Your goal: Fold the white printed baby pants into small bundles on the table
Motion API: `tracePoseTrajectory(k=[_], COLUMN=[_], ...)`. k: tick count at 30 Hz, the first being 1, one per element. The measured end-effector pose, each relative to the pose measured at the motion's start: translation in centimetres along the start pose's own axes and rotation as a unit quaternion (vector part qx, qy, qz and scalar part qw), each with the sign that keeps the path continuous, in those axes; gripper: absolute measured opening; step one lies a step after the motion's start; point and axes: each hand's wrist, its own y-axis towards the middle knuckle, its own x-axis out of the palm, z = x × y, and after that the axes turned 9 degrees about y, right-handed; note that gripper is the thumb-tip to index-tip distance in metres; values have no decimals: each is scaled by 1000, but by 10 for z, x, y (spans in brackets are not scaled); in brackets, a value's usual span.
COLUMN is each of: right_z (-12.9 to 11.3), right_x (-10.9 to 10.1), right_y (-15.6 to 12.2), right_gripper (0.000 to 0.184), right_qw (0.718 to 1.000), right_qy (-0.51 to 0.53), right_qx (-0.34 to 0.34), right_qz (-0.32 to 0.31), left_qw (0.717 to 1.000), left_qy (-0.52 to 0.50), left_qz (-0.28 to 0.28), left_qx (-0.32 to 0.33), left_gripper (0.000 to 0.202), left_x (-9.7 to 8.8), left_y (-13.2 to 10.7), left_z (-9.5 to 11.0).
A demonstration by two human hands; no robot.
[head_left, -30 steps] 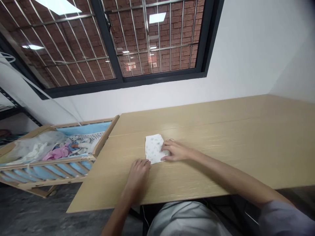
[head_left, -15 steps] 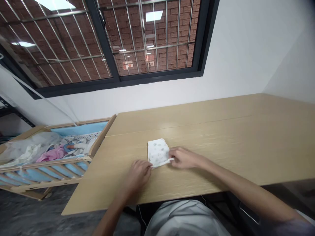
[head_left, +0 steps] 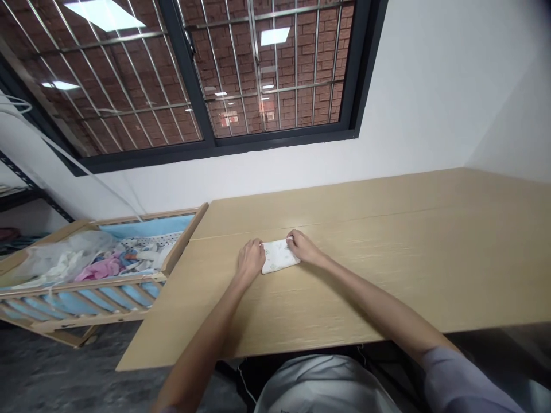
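Note:
A small white printed cloth [head_left: 279, 256], folded into a compact rectangle, lies on the light wooden table [head_left: 387, 275]. My left hand [head_left: 250, 259] pinches its far left corner with curled fingers. My right hand [head_left: 303, 249] pinches its far right corner in the same way. Both hands press the folded cloth flat against the tabletop, one on each side of it.
A wooden baby cot [head_left: 86, 269] stands against the table's left end, holding a heap of pink, white and blue clothes [head_left: 103, 261]. A barred window [head_left: 193, 74] and a white wall rise behind the table. A dark shelf [head_left: 17, 189] is at far left.
Both hands have carried the cloth's near edge away from me and over onto its far edge. The cloth is now half as deep, and my hands rest at its far corners.

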Motion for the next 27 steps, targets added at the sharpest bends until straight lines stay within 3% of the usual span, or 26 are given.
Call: tracePoseTrajectory(k=[4,9,13,16,20,24,27], right_z=[20,22,3,-12,-18,-14,-12], right_x=[18,20,10,9,23,34,27], right_y=[1,-1,-14,-29,-39,-38,-38], right_gripper=[21,29,47,59,68,70,72], right_qw=[1000,999,994,979,956,950,957], right_qy=[12,5,-81,-152,-218,-242,-234], right_qx=[9,42,-44,-134,-175,-161,-120], right_qz=[17,21,60,4,-87,-116,-124], left_qw=[999,999,999,995,983,985,989], left_qy=[25,24,26,15,22,57,65], left_qz=[-9,-6,39,54,24,-11,-39], left_qx=[-27,-21,-7,81,183,163,123], left_gripper=[29,31,49,65,77,79,77], left_x=[19,24,23,27,38,48,52], left_y=[4,3,-10,-24,-33,-32,-30], left_z=[-4,-8,1,14,26,24,15])
